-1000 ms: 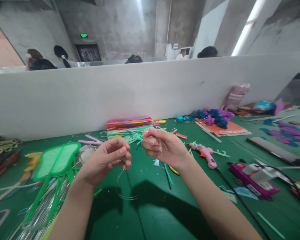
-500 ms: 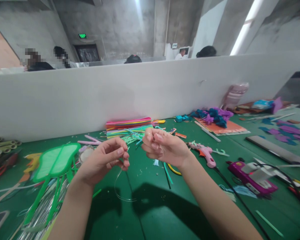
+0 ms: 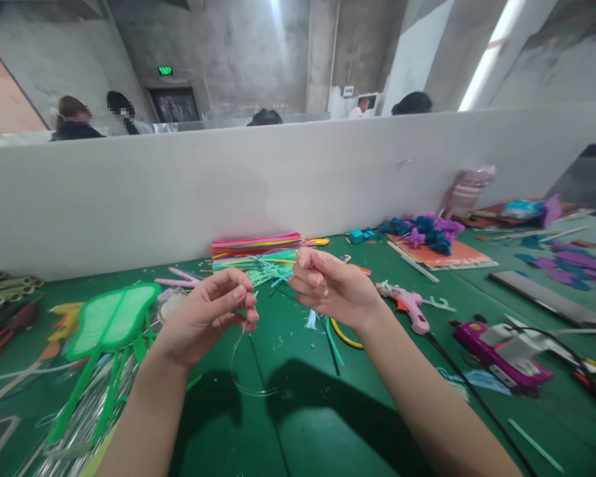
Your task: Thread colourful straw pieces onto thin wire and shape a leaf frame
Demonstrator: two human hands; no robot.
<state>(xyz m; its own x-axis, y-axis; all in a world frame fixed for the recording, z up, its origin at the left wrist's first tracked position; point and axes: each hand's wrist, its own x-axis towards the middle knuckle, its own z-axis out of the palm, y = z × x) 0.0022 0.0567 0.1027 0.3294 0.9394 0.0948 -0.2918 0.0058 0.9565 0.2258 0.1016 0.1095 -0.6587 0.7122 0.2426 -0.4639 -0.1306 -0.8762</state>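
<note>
Thin clear flexible strand [image 3: 251, 394] | curving over green tabletop [image 3: 288, 324], near centre | left hand [image 3: 213, 311]: grip pinched around it! | right hand [image 3: 330, 288]: grip curled, hold can't be told | steady pinch, gentle curve, no kinks

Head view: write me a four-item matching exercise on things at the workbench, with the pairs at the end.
Things
1. clear line
2. glue gun
3. power strip
4. orange sheet

Places or states
A. under purple and blue pieces
B. hanging in a curve below the left hand
C. fitted with white plugs
D. pink, with an orange trigger

Pairs: 1-B, 2-D, 3-C, 4-A
</note>
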